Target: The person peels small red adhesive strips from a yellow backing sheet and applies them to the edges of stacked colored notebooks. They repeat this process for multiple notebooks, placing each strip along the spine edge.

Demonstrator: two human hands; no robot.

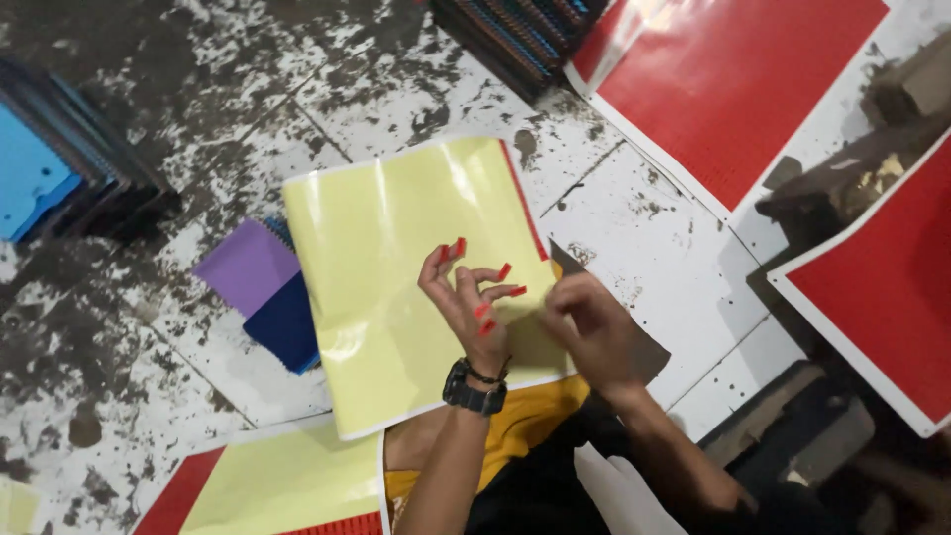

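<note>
Both hands: left (466, 297) spread with small red stickers (485, 309), right (584, 327) pinching yellow sheet (396, 277).

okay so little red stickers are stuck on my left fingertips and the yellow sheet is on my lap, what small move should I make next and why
Probably bring the right hand over to pinch one red strip off the left hand. Several strips cling to those spread fingertips, and the right hand is already close beside them above the yellow sheet.

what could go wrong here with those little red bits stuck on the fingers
The small red sticker strips perched on the left hand fingertips might drop off or stick to each other. The glossy pale yellow backing sheet lies curled and could slide. The right hand hides its own work, so misplacement may go unnoticed.
</note>
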